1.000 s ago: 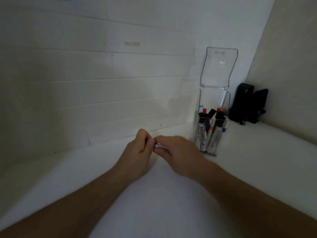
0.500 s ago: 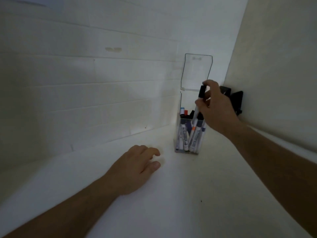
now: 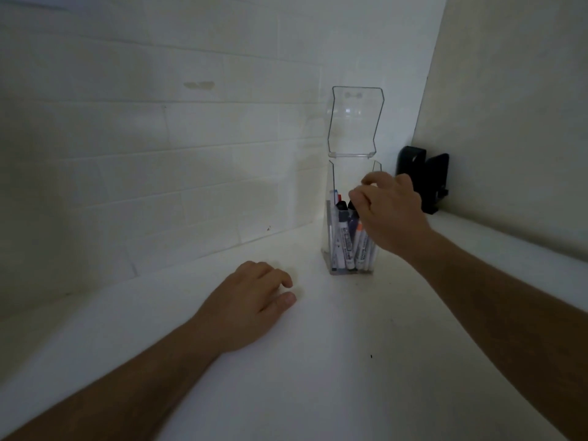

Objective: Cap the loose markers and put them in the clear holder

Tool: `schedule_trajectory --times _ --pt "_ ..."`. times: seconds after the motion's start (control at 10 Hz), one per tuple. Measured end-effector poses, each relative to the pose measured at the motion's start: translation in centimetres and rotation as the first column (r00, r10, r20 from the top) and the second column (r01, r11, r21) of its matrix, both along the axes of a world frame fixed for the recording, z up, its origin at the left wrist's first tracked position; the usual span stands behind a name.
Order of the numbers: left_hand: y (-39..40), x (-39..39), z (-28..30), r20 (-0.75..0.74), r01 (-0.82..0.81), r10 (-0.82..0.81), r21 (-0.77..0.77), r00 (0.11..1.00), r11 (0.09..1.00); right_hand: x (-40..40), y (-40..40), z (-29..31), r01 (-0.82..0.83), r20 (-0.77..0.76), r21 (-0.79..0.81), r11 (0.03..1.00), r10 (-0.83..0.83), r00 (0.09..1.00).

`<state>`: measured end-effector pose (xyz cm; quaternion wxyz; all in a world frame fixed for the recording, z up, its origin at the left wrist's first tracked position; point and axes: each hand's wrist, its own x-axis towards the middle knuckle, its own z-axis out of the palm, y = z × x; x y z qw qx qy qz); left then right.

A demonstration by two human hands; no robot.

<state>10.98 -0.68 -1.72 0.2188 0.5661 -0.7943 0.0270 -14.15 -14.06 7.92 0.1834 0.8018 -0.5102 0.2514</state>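
The clear holder point(image 3: 350, 218) stands back in the corner where the tiled wall point(image 3: 143, 154) meets the plain side wall point(image 3: 509, 106), its hinged lid point(image 3: 354, 122) tipped up and back so the mouth is open for dropping markers point(image 3: 345, 240) in; they stand upright inside, caps up, packed close. The right hand point(image 3: 389, 211) is over that mouth, fingers curled at the top of one black-capped marker, though whether it grips the cap or has just let go I cannot tell. The left hand point(image 3: 251, 310) lies loose and palm down on the white tabletop point(image 3: 350, 361), holding nothing, probably just bracing the reach. No loose marker shows on the tabletop, so the job looks nearly done. A black object point(image 3: 423, 183) sits beside the holder against the side wall; the light is dim.
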Motion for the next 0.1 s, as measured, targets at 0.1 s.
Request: schedule_trajectory --times 0.1 --pt "-0.1 0.06 -0.26 0.029 -0.003 0.003 0.0 1.0 1.0 -0.5 2.83 -1.67 -0.138 0.199 -0.229 0.964 0.185 0.962"
